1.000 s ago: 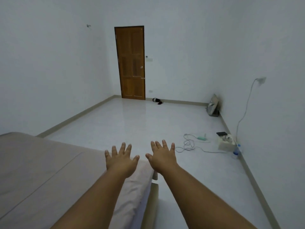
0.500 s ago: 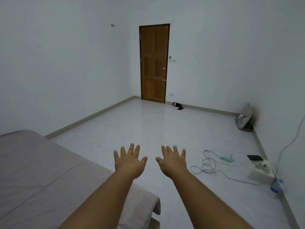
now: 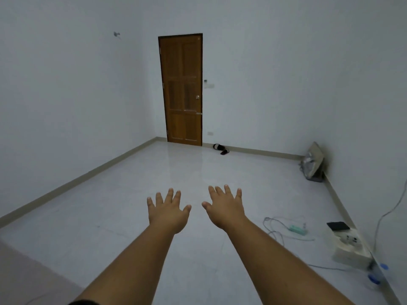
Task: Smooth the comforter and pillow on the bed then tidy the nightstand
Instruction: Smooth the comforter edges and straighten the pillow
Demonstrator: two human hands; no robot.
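Note:
My left hand (image 3: 168, 211) and my right hand (image 3: 225, 208) are stretched out in front of me, palms down, fingers spread, holding nothing. Both hover over bare white floor. Only a corner of the bed with its grey-beige comforter (image 3: 26, 274) shows at the lower left, well left of my left arm. No pillow is in view. A low white box (image 3: 350, 249) by the right wall carries a dark phone (image 3: 338, 225) and small items.
A shut brown wooden door (image 3: 182, 91) stands at the far wall, dark slippers (image 3: 221, 149) beside it. A fan (image 3: 313, 164) leans in the far right corner. Cables and a green power strip (image 3: 297, 230) lie on the floor at right. Blue bottles (image 3: 377, 274) sit by the baseboard.
The view has swung away from the bed, which has slid to the lower left corner. My hands, earlier over the bed's corner, now hover above the floor, still spread.

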